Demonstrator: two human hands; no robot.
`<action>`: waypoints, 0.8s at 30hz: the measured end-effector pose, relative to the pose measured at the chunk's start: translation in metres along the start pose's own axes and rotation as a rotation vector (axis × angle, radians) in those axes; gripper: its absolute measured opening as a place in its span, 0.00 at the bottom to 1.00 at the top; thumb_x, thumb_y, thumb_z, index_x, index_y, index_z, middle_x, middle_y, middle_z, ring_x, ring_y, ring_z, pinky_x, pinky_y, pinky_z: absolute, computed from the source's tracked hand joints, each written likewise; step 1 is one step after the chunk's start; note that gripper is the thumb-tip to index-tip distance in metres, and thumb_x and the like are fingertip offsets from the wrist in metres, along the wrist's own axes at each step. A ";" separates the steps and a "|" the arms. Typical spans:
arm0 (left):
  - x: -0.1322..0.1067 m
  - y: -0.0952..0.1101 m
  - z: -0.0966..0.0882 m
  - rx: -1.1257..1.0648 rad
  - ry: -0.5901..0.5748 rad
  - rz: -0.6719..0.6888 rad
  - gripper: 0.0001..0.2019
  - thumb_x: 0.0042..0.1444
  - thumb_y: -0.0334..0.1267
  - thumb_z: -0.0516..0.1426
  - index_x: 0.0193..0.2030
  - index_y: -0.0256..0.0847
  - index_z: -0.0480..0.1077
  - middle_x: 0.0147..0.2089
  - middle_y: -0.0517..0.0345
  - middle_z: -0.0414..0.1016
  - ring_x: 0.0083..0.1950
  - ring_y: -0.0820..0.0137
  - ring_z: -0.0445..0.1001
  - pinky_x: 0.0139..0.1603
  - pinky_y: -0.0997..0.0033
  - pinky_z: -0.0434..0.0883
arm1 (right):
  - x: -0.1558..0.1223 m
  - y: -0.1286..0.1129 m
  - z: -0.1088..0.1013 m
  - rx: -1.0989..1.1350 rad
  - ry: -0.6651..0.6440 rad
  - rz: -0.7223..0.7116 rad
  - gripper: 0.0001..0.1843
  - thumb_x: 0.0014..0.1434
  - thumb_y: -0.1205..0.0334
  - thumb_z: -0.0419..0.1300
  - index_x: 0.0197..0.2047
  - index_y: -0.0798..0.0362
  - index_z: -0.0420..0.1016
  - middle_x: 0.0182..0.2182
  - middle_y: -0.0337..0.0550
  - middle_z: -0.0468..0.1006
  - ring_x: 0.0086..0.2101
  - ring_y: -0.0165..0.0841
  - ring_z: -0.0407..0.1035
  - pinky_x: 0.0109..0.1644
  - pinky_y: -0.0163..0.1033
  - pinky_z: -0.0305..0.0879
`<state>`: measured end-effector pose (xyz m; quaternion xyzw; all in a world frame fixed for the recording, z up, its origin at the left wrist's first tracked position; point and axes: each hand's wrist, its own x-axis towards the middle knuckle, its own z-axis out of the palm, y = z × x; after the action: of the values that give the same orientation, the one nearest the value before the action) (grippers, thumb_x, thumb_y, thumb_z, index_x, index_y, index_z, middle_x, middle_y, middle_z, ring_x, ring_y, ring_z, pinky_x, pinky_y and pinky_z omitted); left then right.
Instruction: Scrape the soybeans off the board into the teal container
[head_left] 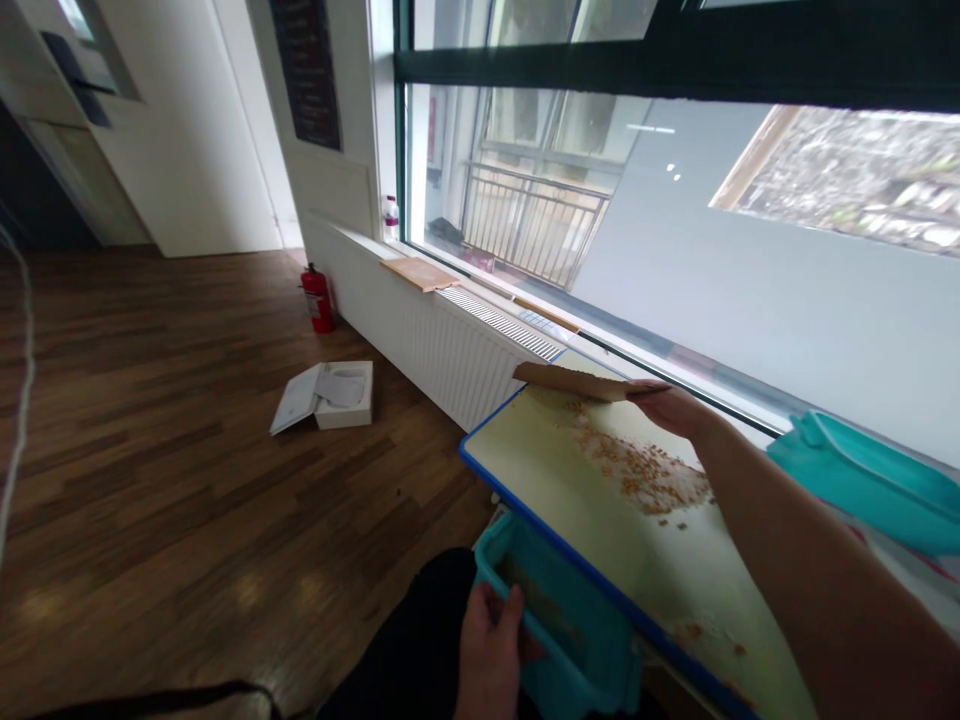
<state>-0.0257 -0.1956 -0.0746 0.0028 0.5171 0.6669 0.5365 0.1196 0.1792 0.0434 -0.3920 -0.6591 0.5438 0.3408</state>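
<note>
My left hand (pixel 491 640) grips the near rim of a teal plastic bin (pixel 551 615), which sits just below the table's blue edge. Stretched across the tabletop, my right hand (pixel 664 408) is closed on one end of a flat piece of brown cardboard (pixel 574 381). The cardboard stands on its long edge near the far left part of the pale yellow table (pixel 525 445). Nearer to me lies a spread of small orange-brown kernels mixed with whitish grains (pixel 645 470). A smaller scatter of bits (pixel 697 632) lies near the table's front edge.
A second teal bin (pixel 877 480) stands at the right by the window. A white radiator (pixel 427 350) runs along the wall, with a wooden board (pixel 421 273) on top. On the floor are an open white box (pixel 345 395) and a red fire extinguisher (pixel 317 300).
</note>
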 end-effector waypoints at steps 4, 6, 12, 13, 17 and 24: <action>-0.003 -0.004 0.000 -0.011 0.005 -0.003 0.19 0.40 0.50 0.64 0.30 0.37 0.64 0.22 0.63 0.65 0.23 0.74 0.65 0.22 0.73 0.66 | 0.000 0.002 -0.003 0.030 -0.063 0.007 0.15 0.30 0.71 0.68 0.26 0.47 0.77 0.29 0.35 0.77 0.37 0.33 0.68 0.48 0.39 0.63; -0.005 -0.004 0.001 -0.022 -0.005 -0.002 0.20 0.40 0.50 0.64 0.31 0.37 0.65 0.23 0.62 0.66 0.23 0.73 0.65 0.22 0.73 0.67 | -0.003 0.001 -0.003 0.049 -0.082 0.016 0.15 0.31 0.72 0.68 0.27 0.49 0.77 0.29 0.35 0.76 0.37 0.31 0.67 0.47 0.38 0.62; -0.006 0.001 0.000 -0.031 0.001 -0.005 0.19 0.39 0.48 0.65 0.29 0.37 0.64 0.22 0.63 0.64 0.23 0.73 0.65 0.22 0.72 0.68 | -0.013 -0.002 -0.004 0.072 -0.105 0.034 0.14 0.32 0.72 0.67 0.26 0.49 0.79 0.30 0.36 0.77 0.37 0.31 0.66 0.46 0.37 0.60; -0.006 0.001 -0.001 -0.035 0.007 0.000 0.18 0.40 0.48 0.65 0.29 0.37 0.64 0.22 0.63 0.64 0.23 0.73 0.65 0.22 0.72 0.68 | -0.015 -0.002 -0.004 0.071 -0.108 0.036 0.14 0.32 0.72 0.67 0.26 0.49 0.79 0.31 0.36 0.77 0.37 0.31 0.66 0.46 0.37 0.60; -0.004 0.003 -0.002 -0.026 0.030 0.011 0.16 0.42 0.45 0.64 0.30 0.37 0.65 0.23 0.62 0.64 0.23 0.74 0.65 0.22 0.72 0.69 | -0.022 -0.004 -0.003 0.057 -0.123 0.047 0.14 0.31 0.72 0.67 0.26 0.48 0.79 0.31 0.37 0.78 0.38 0.31 0.66 0.49 0.37 0.58; -0.012 0.006 0.000 -0.027 0.033 -0.001 0.13 0.44 0.40 0.63 0.31 0.36 0.66 0.24 0.62 0.65 0.23 0.74 0.66 0.22 0.73 0.69 | -0.039 -0.013 0.000 0.013 -0.154 0.079 0.14 0.31 0.69 0.68 0.27 0.49 0.80 0.33 0.40 0.79 0.41 0.34 0.66 0.53 0.40 0.56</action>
<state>-0.0245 -0.2036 -0.0634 -0.0156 0.5168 0.6735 0.5283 0.1357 0.1438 0.0553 -0.3725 -0.6639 0.5895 0.2702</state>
